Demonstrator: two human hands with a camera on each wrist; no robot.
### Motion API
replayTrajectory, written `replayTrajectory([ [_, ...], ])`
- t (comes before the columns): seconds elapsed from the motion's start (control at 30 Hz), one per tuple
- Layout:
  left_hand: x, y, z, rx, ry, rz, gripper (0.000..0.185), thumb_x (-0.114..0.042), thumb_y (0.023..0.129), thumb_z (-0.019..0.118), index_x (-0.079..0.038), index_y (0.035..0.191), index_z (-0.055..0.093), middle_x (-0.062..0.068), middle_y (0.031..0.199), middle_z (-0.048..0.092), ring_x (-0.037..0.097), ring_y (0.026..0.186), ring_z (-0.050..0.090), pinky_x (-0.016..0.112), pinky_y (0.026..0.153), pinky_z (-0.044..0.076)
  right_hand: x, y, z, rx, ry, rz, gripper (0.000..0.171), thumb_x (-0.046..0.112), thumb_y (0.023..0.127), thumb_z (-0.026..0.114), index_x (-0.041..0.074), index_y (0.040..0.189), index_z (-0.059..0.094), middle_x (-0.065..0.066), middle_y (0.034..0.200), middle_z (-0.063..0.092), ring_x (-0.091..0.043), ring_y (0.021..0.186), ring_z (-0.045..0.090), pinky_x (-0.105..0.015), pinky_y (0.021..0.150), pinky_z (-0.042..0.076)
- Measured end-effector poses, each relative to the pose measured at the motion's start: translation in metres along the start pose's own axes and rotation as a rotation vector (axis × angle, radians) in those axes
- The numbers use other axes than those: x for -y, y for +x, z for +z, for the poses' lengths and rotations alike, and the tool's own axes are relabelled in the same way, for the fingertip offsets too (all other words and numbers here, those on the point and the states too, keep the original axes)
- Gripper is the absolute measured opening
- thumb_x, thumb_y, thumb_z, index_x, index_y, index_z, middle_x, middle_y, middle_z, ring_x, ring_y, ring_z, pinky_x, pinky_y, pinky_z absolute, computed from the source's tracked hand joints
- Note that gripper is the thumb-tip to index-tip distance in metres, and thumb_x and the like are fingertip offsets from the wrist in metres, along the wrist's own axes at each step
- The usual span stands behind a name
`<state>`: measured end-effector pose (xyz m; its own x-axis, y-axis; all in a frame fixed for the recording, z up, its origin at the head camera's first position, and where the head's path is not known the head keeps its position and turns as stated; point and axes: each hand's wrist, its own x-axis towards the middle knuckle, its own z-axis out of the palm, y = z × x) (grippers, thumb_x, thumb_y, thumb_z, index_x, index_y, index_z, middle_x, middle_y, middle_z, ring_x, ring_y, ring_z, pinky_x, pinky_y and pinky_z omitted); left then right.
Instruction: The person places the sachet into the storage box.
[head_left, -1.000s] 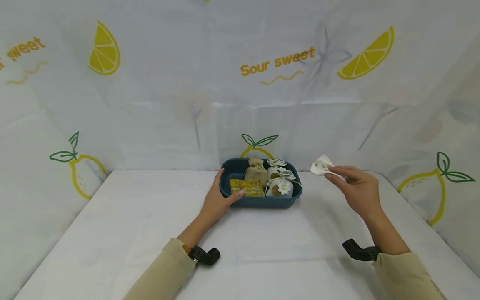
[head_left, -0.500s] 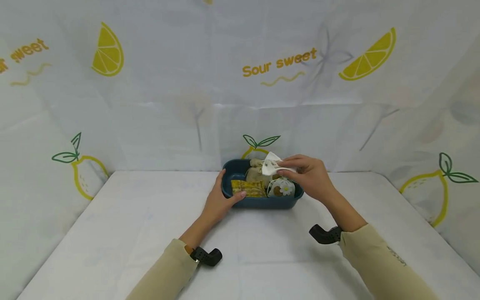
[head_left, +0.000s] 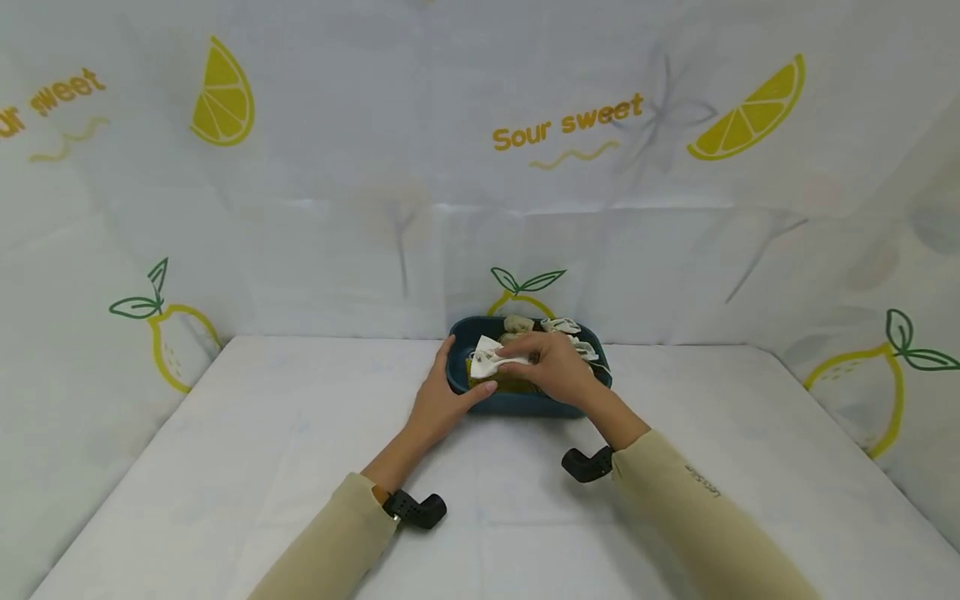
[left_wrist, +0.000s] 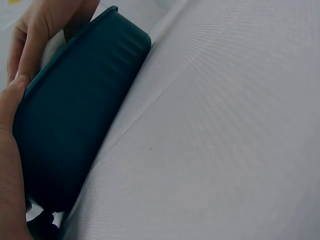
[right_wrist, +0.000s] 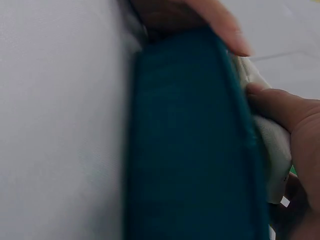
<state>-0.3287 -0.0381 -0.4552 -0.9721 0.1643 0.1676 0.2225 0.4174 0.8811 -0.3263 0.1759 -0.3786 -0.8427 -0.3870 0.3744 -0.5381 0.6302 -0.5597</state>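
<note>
Centrally, at the far edge of the white tabletop (head_left: 225,467), the left hand (head_left: 442,402) grips the near-left corner of a dark teal tray (head_left: 525,402), thumb hooked over the rim, while the right hand (head_left: 553,367) pinches a small white drawstring pouch (head_left: 485,360) over the tray's left part. Other pouches, one burlap (head_left: 517,323) and one white (head_left: 564,326), lie at the tray's back, and the lemon-print backdrop (head_left: 480,167) reads "Sour sweet" in orange
</note>
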Motion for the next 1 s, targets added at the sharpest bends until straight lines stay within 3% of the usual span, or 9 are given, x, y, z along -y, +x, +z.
replayTrajectory([
  [0.17,-0.003,-0.003,-0.002,-0.002,-0.001,-0.009,0.105,-0.062,0.082,0.075,-0.03,0.163,0.015,0.008,0.168,0.027,0.035,0.153,0.032,0.061,0.118,0.033,-0.005,0.006,0.014,0.066,-0.022,-0.033,0.024,0.02,0.088,0.079,0.013,0.11,0.08,-0.009,0.115,0.077,-0.018,0.089,0.069,-0.026,0.068,0.053],
  [0.37,-0.003,-0.005,-0.004,-0.007,0.005,-0.013,0.103,-0.058,0.084,0.075,-0.032,0.163,0.014,0.007,0.168,0.027,0.034,0.153,0.032,0.061,0.118,0.033,-0.004,0.013,0.018,0.212,-0.119,-0.026,0.023,0.02,0.092,0.074,0.013,0.114,0.079,-0.007,0.118,0.076,-0.024,0.109,0.071,-0.037,0.086,0.059],
  [0.57,-0.002,-0.005,-0.004,0.005,0.006,-0.01,0.102,-0.056,0.085,0.074,-0.031,0.163,0.014,0.005,0.169,0.025,0.033,0.154,0.03,0.061,0.119,0.032,0.003,0.017,0.015,0.378,-0.24,0.064,0.029,0.031,0.096,0.069,0.019,0.122,0.076,-0.006,0.13,0.071,-0.025,0.124,0.064,-0.048,0.105,0.051],
  [0.7,-0.001,-0.004,-0.003,0.007,0.004,-0.006,0.102,-0.057,0.085,0.074,-0.031,0.163,0.014,0.005,0.169,0.025,0.034,0.154,0.03,0.062,0.119,0.032,0.002,0.019,0.014,0.449,-0.271,0.058,0.033,0.034,0.099,0.064,0.019,0.126,0.073,-0.008,0.135,0.068,-0.026,0.129,0.061,-0.05,0.11,0.047],
  [0.87,-0.001,-0.002,0.0,0.011,-0.001,0.002,0.104,-0.059,0.084,0.074,-0.031,0.163,0.014,0.005,0.169,0.025,0.034,0.154,0.03,0.062,0.118,0.032,-0.002,0.018,0.012,0.48,-0.23,0.023,0.034,0.03,0.104,0.056,0.012,0.13,0.071,-0.011,0.137,0.066,-0.03,0.132,0.059,-0.049,0.11,0.047],
  [1.0,0.0,-0.001,0.001,0.003,0.004,0.002,0.105,-0.063,0.083,0.074,-0.032,0.163,0.014,0.007,0.168,0.027,0.035,0.153,0.031,0.062,0.117,0.033,-0.004,0.013,0.011,0.408,-0.186,0.034,0.034,0.029,0.105,0.054,0.011,0.13,0.071,-0.011,0.139,0.065,-0.031,0.135,0.056,-0.05,0.111,0.046],
])
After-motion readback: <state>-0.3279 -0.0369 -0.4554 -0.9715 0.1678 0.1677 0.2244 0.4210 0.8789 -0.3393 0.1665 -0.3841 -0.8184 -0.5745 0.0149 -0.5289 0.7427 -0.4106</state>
